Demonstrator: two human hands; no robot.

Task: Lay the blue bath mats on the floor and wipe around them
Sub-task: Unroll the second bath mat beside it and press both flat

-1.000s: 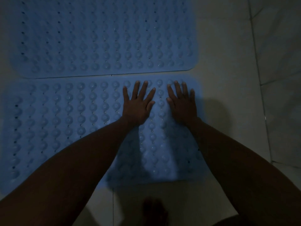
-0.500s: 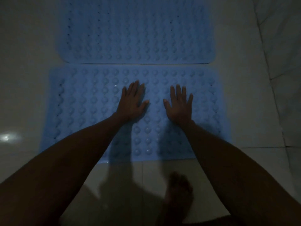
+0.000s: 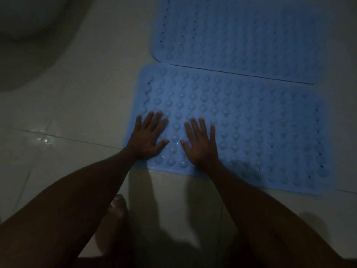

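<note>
Blue bath mats lie flat on a pale tiled floor (image 3: 81, 105) in dim light, seen from the head camera looking down. The near mat (image 3: 251, 132) stretches from the middle of the view out to the right, its surface covered in rows of rounded bumps with small holes along its ends. The far mat (image 3: 251, 35) lies just beyond it, their long edges side by side with only a thin dark line between them.

Both bare arms reach forward from the bottom of the view. The left hand (image 3: 147, 137) rests palm down at the near mat's left end, fingers straight and spread, its heel at the mat's left edge. The right hand (image 3: 200, 144) lies palm down just beside it, fingers also straight and apart, wholly on the mat. Neither hand grips anything.

A bare foot (image 3: 116, 207) stands on the floor below the left forearm. A wet glint (image 3: 43, 137) shows on the tiles at left. A dark curved shape (image 3: 29, 35) fills the upper left corner; what it is cannot be told.
</note>
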